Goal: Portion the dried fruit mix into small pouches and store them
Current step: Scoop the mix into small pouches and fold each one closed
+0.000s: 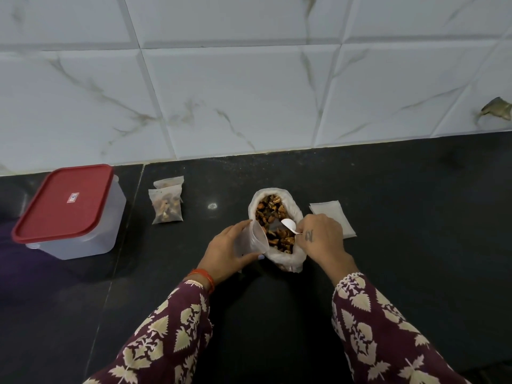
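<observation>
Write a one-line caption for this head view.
Left hand tilts a clear cup beside the open fruit bag; right hand holds a white spoon over it.

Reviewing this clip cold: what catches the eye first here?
The open bag of dried fruit mix at the centre of the dark counter, with the left hand tilting a clear plastic cup at its edge and the right hand holding a white spoon over it. At far left stands a red-lidded container, with two filled pouches beside it.

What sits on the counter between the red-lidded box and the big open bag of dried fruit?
In the head view, two filled pouches lie there, one overlapping the other, between the red-lidded box and the bag of dried fruit.
</observation>
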